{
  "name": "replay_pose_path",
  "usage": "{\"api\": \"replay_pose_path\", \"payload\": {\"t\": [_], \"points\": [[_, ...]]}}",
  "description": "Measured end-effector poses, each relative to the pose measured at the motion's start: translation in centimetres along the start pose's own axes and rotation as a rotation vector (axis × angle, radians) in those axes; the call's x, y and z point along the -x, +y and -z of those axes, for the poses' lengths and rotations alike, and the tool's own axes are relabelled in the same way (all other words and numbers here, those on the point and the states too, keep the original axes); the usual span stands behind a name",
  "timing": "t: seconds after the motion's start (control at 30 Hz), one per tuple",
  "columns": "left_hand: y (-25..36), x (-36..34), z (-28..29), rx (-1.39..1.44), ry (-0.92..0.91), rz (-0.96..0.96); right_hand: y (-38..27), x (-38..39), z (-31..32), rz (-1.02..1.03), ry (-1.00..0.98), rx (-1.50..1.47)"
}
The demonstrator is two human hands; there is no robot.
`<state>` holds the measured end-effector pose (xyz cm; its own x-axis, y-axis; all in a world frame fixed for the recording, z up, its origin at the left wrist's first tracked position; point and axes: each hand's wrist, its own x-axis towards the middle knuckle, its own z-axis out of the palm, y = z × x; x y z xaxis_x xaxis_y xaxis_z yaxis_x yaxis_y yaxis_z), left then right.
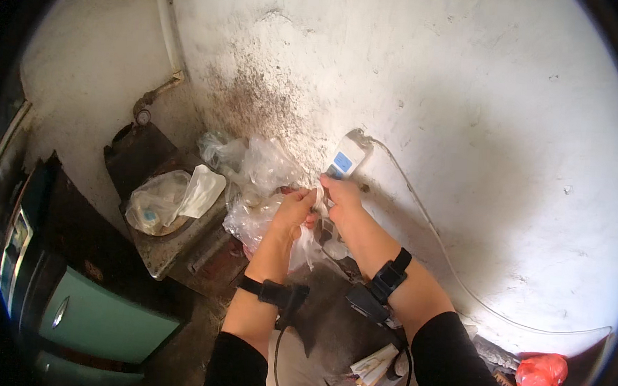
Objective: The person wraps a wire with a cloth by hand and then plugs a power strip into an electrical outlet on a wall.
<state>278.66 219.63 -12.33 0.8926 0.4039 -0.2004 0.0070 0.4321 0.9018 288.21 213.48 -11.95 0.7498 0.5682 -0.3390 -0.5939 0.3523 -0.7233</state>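
Where both forearms enter from the lower edge of the frame, the left hand and the right hand meet at frame centre, each with a dark strap on its wrist. Both hands close on a clear plastic bag that hangs crumpled between them and below them. The left grip is pressed together, pinching the bag's upper edge. The right grip is also pressed together on the same edge, with the fingers curled over the plastic. What the bag holds cannot be told; only a reddish patch shows through the film near the left hand.

Directly above the right hand, a white handheld device with a blue panel leans against the white wall; a thin clear cable runs from it down toward the lower right of the frame. More crumpled clear plastic lies heaped against the wall just upper left of the hands.

Left of centre, a second clear bag rests on a round dark tray on a worn table. This bag holds pale contents with a small blue item, and a white piece lies over its right side.

At lower right, a red plastic bag lies bunched and closed; its contents are hidden. At lower left, a teal cabinet occupies the frame corner.
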Motion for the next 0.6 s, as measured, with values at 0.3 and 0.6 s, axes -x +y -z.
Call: {"api": "replay_pose_path", "payload": {"t": [0.3,0.6], "points": [[-4.0,1.5,2.2,0.060,-0.029,0.005,0.9,-2.1,1.1,0.096,0.067,0.189],[-8.3,0.9,4.0,0.079,0.017,-0.070,-0.3,0.5,-0.3,0.053,0.091,0.209]]}}
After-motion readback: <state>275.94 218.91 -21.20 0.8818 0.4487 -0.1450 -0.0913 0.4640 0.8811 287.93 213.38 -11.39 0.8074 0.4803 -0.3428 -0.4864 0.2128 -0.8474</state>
